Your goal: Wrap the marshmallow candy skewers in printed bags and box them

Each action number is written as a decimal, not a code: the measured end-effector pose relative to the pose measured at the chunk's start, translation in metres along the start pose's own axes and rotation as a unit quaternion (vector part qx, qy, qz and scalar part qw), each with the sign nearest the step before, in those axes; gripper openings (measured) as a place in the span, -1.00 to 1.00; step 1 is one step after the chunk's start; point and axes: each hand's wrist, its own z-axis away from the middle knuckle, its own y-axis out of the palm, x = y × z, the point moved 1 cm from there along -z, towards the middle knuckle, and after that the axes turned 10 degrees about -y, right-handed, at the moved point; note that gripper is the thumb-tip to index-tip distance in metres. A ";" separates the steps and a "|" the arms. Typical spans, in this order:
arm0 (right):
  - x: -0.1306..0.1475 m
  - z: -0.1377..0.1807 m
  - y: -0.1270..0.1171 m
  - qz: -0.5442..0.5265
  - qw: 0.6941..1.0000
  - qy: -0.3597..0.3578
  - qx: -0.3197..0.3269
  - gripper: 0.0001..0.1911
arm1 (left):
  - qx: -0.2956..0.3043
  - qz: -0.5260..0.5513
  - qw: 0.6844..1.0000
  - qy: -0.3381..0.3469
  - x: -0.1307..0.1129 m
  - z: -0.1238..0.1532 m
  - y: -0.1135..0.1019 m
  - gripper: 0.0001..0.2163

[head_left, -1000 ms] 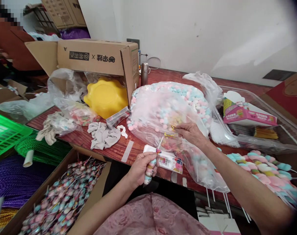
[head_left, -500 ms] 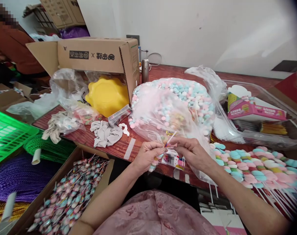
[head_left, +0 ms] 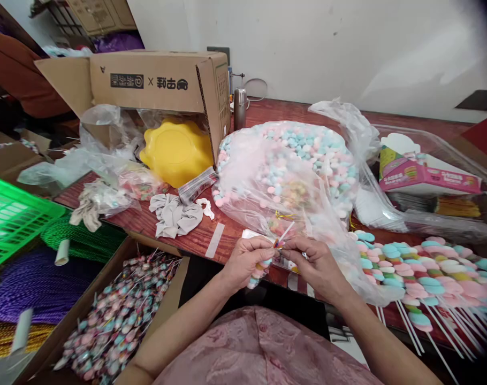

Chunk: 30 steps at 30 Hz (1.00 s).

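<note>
Head: candy skewer (head_left: 267, 258) diagonal, stick up-right (both hands pinching).

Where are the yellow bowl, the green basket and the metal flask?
Yellow bowl (head_left: 175, 152), head view, middle of its underside.
Green basket (head_left: 10, 216), head view, on its mesh top.
Metal flask (head_left: 239, 109), head view, middle of its body.

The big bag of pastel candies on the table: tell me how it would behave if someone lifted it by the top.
The bag would probably sag and shift, since its thin clear plastic is loose and crinkled. It looks bulky yet likely light for its size, because the pink, blue and white pieces resemble marshmallows. The open, untied plastic near the hands suggests that pieces could spill out.
</note>
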 end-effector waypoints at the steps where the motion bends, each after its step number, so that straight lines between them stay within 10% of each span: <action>1: 0.000 0.003 0.000 0.030 0.999 -0.015 -0.030 -0.80 | -0.007 -0.004 1.000 -0.003 0.002 -0.001 -0.001 -0.69; 7: 0.014 0.021 -0.001 0.159 0.949 -0.073 -0.263 -0.89 | -0.074 -0.042 0.996 0.003 0.009 -0.009 -0.002 -0.67; 12: 0.017 0.015 0.022 0.152 0.955 -0.163 -0.198 -0.76 | -0.047 -0.041 0.998 0.030 0.012 -0.010 0.012 -0.72; 19: -0.001 0.016 0.035 -0.035 0.986 -0.034 -0.159 -0.73 | -0.020 -0.055 0.998 0.011 0.020 -0.005 0.000 -0.70; 30: 0.003 0.032 0.047 -0.107 0.946 0.072 -0.297 -0.53 | -0.027 -0.122 0.991 0.049 0.020 -0.010 0.003 -0.67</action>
